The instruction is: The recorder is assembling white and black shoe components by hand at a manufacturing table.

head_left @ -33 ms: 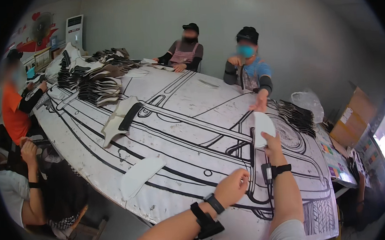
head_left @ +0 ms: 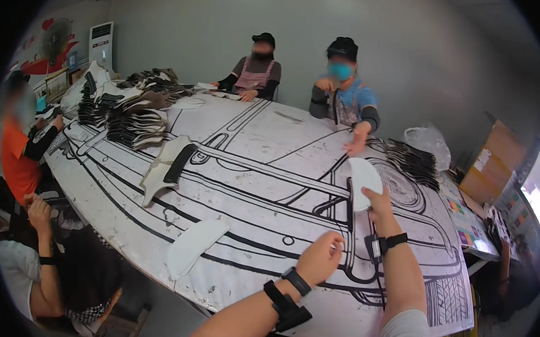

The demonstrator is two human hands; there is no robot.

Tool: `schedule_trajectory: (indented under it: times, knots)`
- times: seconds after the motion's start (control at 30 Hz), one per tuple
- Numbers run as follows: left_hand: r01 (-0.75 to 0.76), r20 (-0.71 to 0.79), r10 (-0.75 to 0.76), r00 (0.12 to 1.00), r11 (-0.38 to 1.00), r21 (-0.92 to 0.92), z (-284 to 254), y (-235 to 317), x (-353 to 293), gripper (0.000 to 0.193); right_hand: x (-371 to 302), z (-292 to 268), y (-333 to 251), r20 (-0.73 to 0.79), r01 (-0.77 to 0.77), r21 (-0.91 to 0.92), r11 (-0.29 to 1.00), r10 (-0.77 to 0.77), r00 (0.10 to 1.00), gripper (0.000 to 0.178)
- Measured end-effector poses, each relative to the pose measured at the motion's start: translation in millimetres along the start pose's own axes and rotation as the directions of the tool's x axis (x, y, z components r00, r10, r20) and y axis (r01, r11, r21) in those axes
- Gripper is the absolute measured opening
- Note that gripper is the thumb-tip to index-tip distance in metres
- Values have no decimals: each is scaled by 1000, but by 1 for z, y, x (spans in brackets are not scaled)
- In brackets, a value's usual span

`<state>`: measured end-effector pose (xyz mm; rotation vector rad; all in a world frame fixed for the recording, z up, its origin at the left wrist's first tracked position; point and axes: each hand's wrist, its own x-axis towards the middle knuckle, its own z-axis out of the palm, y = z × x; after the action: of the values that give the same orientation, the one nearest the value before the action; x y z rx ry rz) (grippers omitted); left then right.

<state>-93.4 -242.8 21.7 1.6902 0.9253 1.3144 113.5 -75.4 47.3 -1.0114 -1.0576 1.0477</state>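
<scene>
Over the right half of the table, my right hand (head_left: 380, 203) pinches the lower edge of a white half-round piece (head_left: 365, 180). A co-worker's outstretched hand (head_left: 359, 138) is just beyond that piece's far end. My left hand (head_left: 319, 259) hovers lower and to the left, its fingers curled; what they hold, if anything, I cannot make out. A similar white curved piece (head_left: 197, 245) lies near the table's front edge. Beyond it rests a cream shaped piece (head_left: 165, 169) with a black padded strip (head_left: 180, 164).
Stacks of black-and-cream curved pieces (head_left: 135, 124) crowd the table's far left. Another dark stack (head_left: 410, 162) stands at the right, beside a clear plastic bag (head_left: 428, 145). Co-workers sit around the table (head_left: 261, 225), which has a black line drawing on it. A cardboard box (head_left: 491, 159) is farther right.
The whole view has shifted slightly left. The co-worker's outstretched hand has moved a little left beyond the white piece. My right hand keeps its grip.
</scene>
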Motion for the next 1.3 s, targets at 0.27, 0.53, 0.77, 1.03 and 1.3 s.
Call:
schedule_trajectory:
  times: [0.27, 0.53, 0.77, 1.03, 1.3]
  knots:
    - [47, -175, -93, 980, 967, -250, -13, -29, 13, 32, -161, 22, -39, 121, 279, -761, 586, -294, 948, 68]
    - [181, 88, -206, 975, 955, 235, -5, -50, 12, 73, -213, 34, -4, 302, 310, -925, 217, -70, 951, 50]
    - [237, 114, -328, 938, 844, 482, 8, -32, 14, 110, -211, 19, 7, 407, 420, -859, 293, -108, 907, 51]
    - [310, 121, -332, 936, 936, 168, 11, -32, 23, 52, -218, 16, 3, 612, 473, -693, 543, 96, 785, 87]
    - [451, 296, -446, 845, 891, 55, -25, -30, 16, 55, -215, 13, -6, 712, 404, -621, 672, 268, 650, 84]
